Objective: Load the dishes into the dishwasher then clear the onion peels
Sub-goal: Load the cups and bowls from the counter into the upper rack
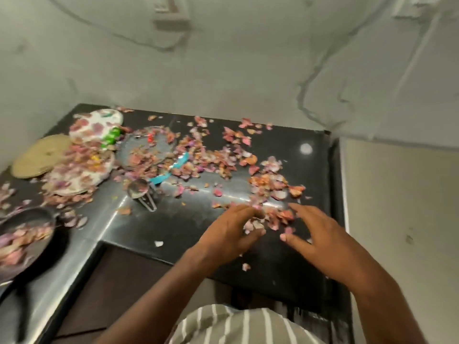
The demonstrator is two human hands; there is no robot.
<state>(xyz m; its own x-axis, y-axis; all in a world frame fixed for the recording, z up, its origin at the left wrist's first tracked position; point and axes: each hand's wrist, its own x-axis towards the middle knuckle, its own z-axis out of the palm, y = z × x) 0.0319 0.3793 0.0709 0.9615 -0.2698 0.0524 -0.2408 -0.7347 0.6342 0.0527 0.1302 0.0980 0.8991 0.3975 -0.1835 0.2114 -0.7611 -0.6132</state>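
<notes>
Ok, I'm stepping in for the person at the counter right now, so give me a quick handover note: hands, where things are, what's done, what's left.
Left hand: fingers curled, raking a small clump of onion peels near the counter's front edge; whether it has a real grip on them is unclear.
Right hand: open, fingers spread, cupping the same clump from the other side.
Dishes not loaded: floral plates, steel plate, measuring cup and black pan sit on the black counter, strewn with peels.
Done: nothing visibly finished.
Left: load the dishes, then gather every peel across the counter.
</notes>
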